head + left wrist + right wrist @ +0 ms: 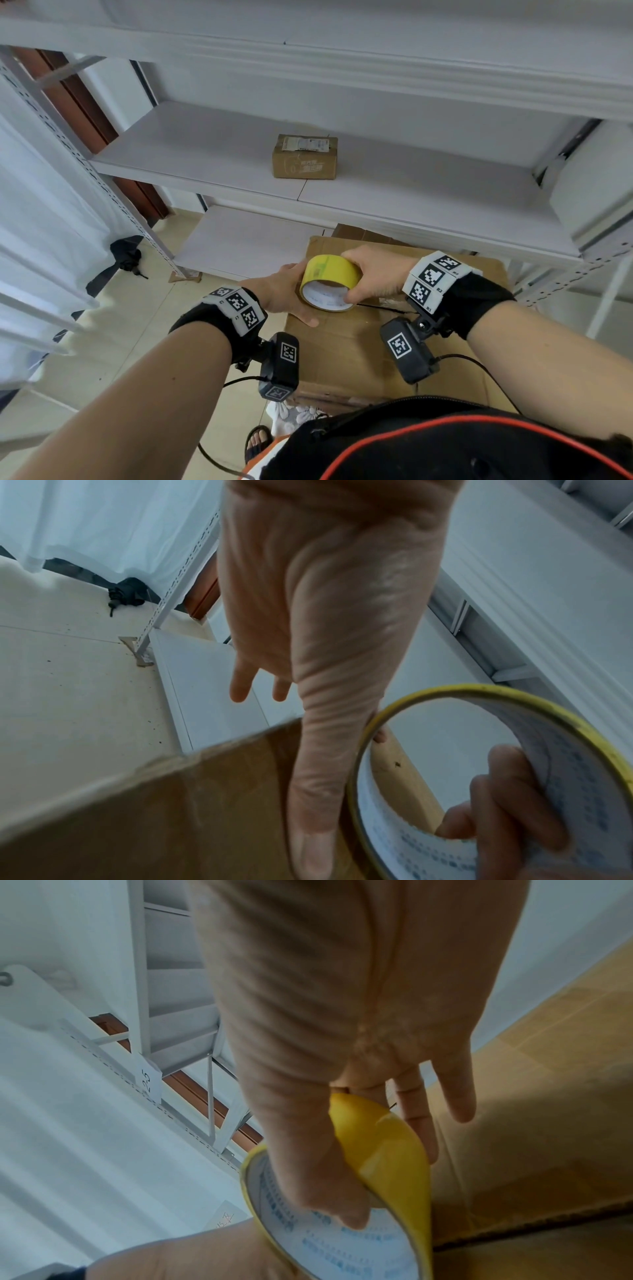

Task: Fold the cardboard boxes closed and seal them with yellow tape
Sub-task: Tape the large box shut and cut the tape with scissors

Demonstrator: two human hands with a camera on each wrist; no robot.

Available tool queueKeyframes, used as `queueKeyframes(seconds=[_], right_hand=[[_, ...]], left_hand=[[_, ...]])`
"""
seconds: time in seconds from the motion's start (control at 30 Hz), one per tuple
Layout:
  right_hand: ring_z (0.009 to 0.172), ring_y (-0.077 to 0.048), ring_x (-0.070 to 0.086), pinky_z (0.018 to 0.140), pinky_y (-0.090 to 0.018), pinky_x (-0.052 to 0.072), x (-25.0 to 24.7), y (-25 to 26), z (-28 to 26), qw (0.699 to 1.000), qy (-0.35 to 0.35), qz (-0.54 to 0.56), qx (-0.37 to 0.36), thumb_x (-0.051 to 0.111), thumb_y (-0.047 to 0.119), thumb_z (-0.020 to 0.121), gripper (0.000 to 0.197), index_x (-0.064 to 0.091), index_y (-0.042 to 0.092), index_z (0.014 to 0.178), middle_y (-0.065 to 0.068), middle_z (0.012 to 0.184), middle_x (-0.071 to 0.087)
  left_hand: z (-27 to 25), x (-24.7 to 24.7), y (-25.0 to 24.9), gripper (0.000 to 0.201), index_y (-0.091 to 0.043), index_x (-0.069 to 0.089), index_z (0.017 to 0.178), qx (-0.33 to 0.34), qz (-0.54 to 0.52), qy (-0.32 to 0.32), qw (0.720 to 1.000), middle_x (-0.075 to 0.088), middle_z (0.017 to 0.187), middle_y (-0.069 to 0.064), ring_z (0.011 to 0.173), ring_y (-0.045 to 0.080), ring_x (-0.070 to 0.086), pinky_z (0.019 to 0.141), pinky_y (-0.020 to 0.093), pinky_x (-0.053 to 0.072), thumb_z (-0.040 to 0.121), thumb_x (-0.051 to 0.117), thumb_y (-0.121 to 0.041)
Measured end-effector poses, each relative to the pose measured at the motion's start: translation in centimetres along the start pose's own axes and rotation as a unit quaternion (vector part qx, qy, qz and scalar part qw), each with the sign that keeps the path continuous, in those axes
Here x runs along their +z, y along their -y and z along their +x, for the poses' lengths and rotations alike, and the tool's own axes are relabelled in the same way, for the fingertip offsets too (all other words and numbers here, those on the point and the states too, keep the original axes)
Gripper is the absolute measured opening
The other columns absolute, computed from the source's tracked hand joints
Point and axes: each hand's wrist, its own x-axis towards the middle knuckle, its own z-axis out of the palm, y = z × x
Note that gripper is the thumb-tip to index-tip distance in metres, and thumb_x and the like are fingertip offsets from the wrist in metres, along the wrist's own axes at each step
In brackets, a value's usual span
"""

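Observation:
A large cardboard box (342,349) stands in front of me with its top flaps folded down and a dark seam showing at the right. My right hand (356,274) grips a roll of yellow tape (330,282) above the box top, thumb inside the white core (352,1218) and fingers over the yellow outside (387,1150). My left hand (291,291) lies against the roll's left side with straight fingers. Its thumb (308,804) rests flat on the box top (154,818). No loose end of tape shows.
A white metal rack (205,150) rises behind the box. A small closed cardboard box (305,156) with a label sits on its middle shelf. More cardboard (359,234) lies behind the large box. A black object (125,255) lies on the tiled floor at left, by a white curtain.

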Motion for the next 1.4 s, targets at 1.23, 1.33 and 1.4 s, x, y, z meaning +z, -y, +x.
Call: queueKeyframes(seconds=[1.23,1.33,1.4], right_hand=[[0.068,-0.013,0.044,0.051,-0.024,0.033,-1.2,0.2,-2.3,0.991,0.033,-0.118,0.061,0.072,0.018,0.075,0.029,0.043,0.018,0.078,0.001,0.081,0.046],[0.073,-0.016,0.046,0.052,-0.025,0.033,-1.1,0.4,-2.4,0.986,0.036,-0.150,0.065,0.072,0.019,0.075,0.029,0.045,0.013,0.086,-0.002,0.085,0.048],[0.071,-0.016,0.046,0.051,-0.026,0.033,-1.1,0.3,-2.6,0.981,0.039,-0.173,0.078,0.072,0.020,0.073,0.030,0.046,0.013,0.086,-0.002,0.085,0.048]], left_hand=[[-0.1,0.2,-0.4,0.119,-0.051,0.006,0.148,-0.008,0.011,0.003,1.000,0.027,0.148,0.010,0.134,0.031,0.037,0.109,0.048,0.037,0.066,0.089,-0.032],[-0.2,0.1,-0.4,0.118,-0.052,0.006,0.148,-0.012,0.014,0.004,1.000,0.027,0.148,0.009,0.134,0.031,0.037,0.109,0.049,0.037,0.066,0.089,-0.033],[-0.2,0.2,-0.2,0.118,-0.053,0.005,0.148,-0.015,0.016,0.002,1.000,0.027,0.148,0.009,0.133,0.031,0.037,0.109,0.049,0.037,0.066,0.089,-0.034]])
